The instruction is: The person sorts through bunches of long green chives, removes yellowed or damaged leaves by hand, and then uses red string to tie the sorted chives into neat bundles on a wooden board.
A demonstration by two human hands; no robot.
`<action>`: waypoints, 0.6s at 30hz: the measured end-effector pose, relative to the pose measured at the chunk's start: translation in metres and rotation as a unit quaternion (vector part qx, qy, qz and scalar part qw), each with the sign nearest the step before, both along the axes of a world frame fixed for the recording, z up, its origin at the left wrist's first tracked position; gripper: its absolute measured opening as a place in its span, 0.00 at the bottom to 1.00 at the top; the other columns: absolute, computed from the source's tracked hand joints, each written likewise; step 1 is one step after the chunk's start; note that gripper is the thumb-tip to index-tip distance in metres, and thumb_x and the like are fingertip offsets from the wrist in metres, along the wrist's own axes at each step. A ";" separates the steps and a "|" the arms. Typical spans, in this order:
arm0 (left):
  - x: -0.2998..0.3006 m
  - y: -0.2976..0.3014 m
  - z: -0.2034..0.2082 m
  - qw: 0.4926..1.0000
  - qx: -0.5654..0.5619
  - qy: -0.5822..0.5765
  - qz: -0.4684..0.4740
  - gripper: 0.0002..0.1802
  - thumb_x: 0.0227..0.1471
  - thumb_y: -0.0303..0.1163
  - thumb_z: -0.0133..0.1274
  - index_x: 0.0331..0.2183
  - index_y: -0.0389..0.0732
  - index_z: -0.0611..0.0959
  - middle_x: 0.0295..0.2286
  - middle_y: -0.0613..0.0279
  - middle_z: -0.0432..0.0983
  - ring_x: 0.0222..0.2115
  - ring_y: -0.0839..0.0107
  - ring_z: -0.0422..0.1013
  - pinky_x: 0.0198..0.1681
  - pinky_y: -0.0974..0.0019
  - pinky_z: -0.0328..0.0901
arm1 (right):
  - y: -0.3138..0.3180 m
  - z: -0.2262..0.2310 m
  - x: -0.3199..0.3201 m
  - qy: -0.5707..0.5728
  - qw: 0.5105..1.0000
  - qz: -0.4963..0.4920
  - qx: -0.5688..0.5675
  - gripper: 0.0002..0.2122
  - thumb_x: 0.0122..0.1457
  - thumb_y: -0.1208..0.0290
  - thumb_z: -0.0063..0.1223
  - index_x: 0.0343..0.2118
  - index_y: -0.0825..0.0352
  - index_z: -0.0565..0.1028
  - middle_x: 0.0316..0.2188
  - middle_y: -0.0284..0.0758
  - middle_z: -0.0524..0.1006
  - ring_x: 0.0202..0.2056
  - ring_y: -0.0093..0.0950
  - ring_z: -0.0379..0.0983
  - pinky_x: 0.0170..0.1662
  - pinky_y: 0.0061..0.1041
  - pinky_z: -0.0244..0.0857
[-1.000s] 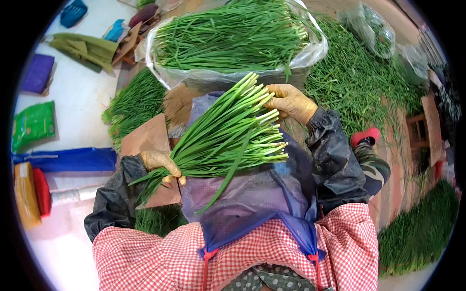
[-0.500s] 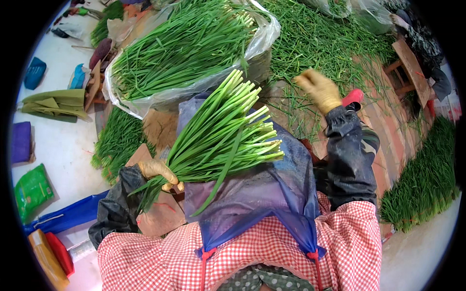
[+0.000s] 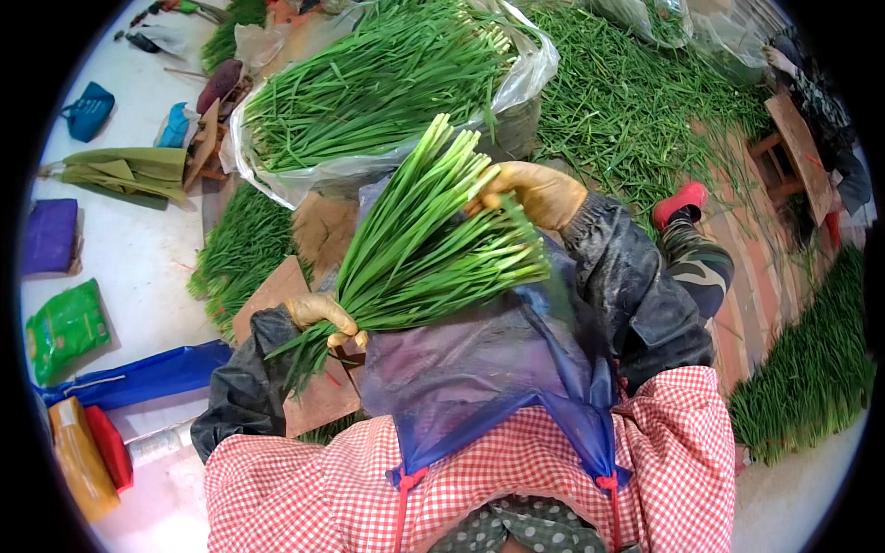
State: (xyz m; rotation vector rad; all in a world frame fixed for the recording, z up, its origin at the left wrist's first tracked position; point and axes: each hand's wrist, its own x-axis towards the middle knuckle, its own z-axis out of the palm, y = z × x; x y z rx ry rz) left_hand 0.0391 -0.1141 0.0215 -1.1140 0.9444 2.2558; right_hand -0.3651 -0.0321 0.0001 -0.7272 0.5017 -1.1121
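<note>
A bunch of garlic chives (image 3: pixel 415 249) lies slantwise over my lap, pale stem ends at the upper right. My left hand (image 3: pixel 324 316), in a tan glove, is closed round the leafy end, and leaf tips trail out below it. At the stem ends is my right hand (image 3: pixel 536 194), gloved the same way. Its fingers are bent and pinch some of the pale stems; the exact fingertip contact is partly hidden. Beneath the bunch a bluish-purple plastic apron (image 3: pixel 461 369) covers my lap.
Ahead stands a clear plastic-lined container (image 3: pixel 535 74) heaped with chives. Loose green trimmings (image 3: pixel 636 111) cover the floor at the far right. More chives stand at right (image 3: pixel 811 359) and left (image 3: pixel 241 249). A person's hand (image 3: pixel 782 61) shows at the far right beside a wooden stool (image 3: pixel 798 152).
My right hand has come in leftward from beyond the bunch to its stem ends and now pinches some. My left hand keeps its hold. The whole view has shifted slightly.
</note>
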 end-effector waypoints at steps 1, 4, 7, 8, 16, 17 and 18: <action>-0.001 -0.002 -0.003 1.000 0.001 0.006 -0.002 0.14 0.46 0.22 0.58 0.38 0.26 0.81 0.33 0.45 0.79 0.18 0.72 0.70 0.23 0.71 0.64 | -0.007 -0.016 -0.014 0.015 0.998 -0.007 -0.057 0.10 0.58 0.68 0.49 0.25 0.68 0.76 0.37 0.40 0.80 0.43 0.34 0.75 0.48 0.32 0.65; 0.012 0.003 -0.005 1.000 0.011 -0.003 0.017 0.14 0.47 0.22 0.57 0.38 0.25 0.80 0.34 0.45 0.79 0.19 0.73 0.70 0.22 0.71 0.63 | 0.001 -0.026 -0.065 -0.112 0.993 0.013 -0.018 0.10 0.58 0.66 0.50 0.26 0.67 0.77 0.42 0.39 0.78 0.45 0.31 0.73 0.49 0.34 0.65; 0.007 0.004 -0.012 0.998 0.050 -0.009 0.022 0.14 0.48 0.23 0.57 0.38 0.24 0.80 0.33 0.46 0.78 0.19 0.73 0.70 0.22 0.72 0.63 | 0.034 -0.016 -0.131 0.423 0.863 -0.258 0.096 0.16 0.58 0.59 0.52 0.40 0.66 0.78 0.47 0.40 0.76 0.47 0.32 0.73 0.50 0.31 0.65; 0.007 0.005 -0.012 0.998 0.058 0.008 0.029 0.14 0.49 0.23 0.57 0.38 0.24 0.80 0.32 0.47 0.78 0.19 0.73 0.70 0.21 0.72 0.63 | 0.037 -0.012 -0.127 0.622 0.730 -0.272 0.082 0.17 0.57 0.57 0.53 0.43 0.65 0.77 0.46 0.38 0.76 0.46 0.31 0.73 0.50 0.30 0.65; 0.002 0.011 0.000 0.996 0.074 -0.016 0.045 0.16 0.47 0.23 0.57 0.39 0.26 0.80 0.34 0.49 0.79 0.19 0.74 0.69 0.24 0.73 0.65 | 0.008 0.032 -0.001 0.374 0.924 -0.059 -0.047 0.16 0.57 0.61 0.60 0.42 0.69 0.78 0.37 0.30 0.79 0.40 0.20 0.72 0.46 0.21 0.65; 0.000 0.009 -0.001 0.998 0.054 -0.003 0.034 0.15 0.47 0.23 0.57 0.39 0.26 0.80 0.34 0.49 0.79 0.18 0.74 0.70 0.24 0.73 0.65 | 0.001 0.022 0.005 0.335 0.942 -0.030 -0.022 0.16 0.57 0.64 0.60 0.44 0.70 0.78 0.38 0.31 0.79 0.43 0.21 0.72 0.50 0.23 0.64; 0.000 0.011 -0.001 0.999 0.035 0.007 0.028 0.15 0.47 0.23 0.57 0.39 0.25 0.80 0.34 0.49 0.79 0.18 0.73 0.70 0.24 0.73 0.65 | -0.004 0.018 0.010 0.305 0.951 -0.035 -0.032 0.15 0.57 0.65 0.60 0.43 0.69 0.78 0.37 0.31 0.80 0.42 0.21 0.73 0.49 0.22 0.64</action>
